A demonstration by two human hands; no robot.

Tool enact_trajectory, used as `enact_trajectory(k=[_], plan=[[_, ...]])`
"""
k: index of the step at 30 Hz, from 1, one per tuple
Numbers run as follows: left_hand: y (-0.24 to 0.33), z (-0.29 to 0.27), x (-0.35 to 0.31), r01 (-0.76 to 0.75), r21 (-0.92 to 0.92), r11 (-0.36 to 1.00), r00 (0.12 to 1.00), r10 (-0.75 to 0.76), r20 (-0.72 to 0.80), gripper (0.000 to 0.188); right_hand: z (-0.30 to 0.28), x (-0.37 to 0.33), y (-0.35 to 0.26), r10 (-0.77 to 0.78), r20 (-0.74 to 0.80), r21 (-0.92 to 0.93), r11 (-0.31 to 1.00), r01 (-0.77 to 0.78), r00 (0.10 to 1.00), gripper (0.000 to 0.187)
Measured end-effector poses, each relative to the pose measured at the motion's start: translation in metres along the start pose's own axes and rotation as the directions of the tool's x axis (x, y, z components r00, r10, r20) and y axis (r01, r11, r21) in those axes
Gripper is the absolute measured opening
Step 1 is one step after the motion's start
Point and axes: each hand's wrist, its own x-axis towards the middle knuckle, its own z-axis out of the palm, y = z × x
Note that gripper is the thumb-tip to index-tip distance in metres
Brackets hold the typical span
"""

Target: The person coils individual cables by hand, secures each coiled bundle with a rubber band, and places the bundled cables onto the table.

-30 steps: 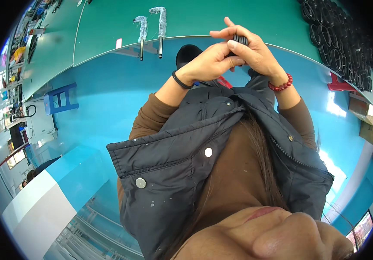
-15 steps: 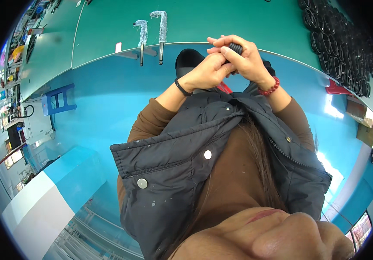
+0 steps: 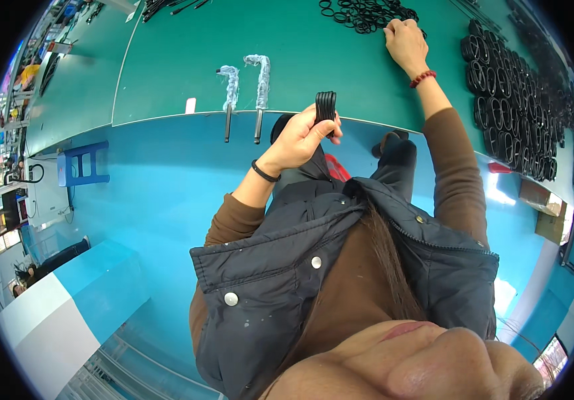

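Note:
My left hand (image 3: 303, 138) is closed around a folded black cable bundle (image 3: 325, 105), held upright just off the table's near edge. The cable's loops stick up above my fingers. My right arm is stretched far across the green table. There my right hand (image 3: 407, 45) is at the near right side of a pile of black rings (image 3: 360, 15). Its fingers are bent down together onto the pile, and whatever lies between the fingertips is hidden.
Two rods with fluffy grey-white wrapping (image 3: 262, 83) stick out over the edge of the green table (image 3: 187, 73). Many coiled black cables (image 3: 510, 113) are lined up at the right. A blue stool (image 3: 85, 163) stands on the floor to the left.
My hands were together around the black bundle. Now the right has let go and reached forward to the rings, while the left keeps the bundle. My view has shifted, showing more table.

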Motion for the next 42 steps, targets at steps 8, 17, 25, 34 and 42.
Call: enact_trajectory(k=[8,17,25,34,42], plan=[[0.002,-0.01,0.041,-0.163,0.204,0.965,0.977,0.187,-0.102,0.021,-0.066,-0.082,-0.035,-0.234,0.566,0.825,0.159,-0.543,0.791,0.018],[-0.016,0.013,0.052,-0.029,-0.357,0.934,0.989,-0.024,-0.145,0.022,-0.063,-0.126,-0.037,-0.196,0.554,0.832,0.161,-0.531,0.809,0.015],[-0.008,0.011,0.045,0.023,-0.554,0.832,1.0,-0.025,0.003,0.022,-0.072,-0.151,-0.053,-0.533,0.433,0.515,-0.515,-0.685,0.727,0.017],[-0.01,0.007,0.032,0.081,-0.336,0.939,0.99,-0.114,-0.079,0.023,-0.091,-0.14,-0.033,-0.523,0.49,0.87,0.238,-0.433,0.698,0.041],[0.003,0.008,0.037,0.13,0.265,0.956,0.954,-0.193,0.229,0.027,-0.127,-0.092,-0.055,-0.7,0.264,0.514,0.684,0.517,0.663,0.059]])
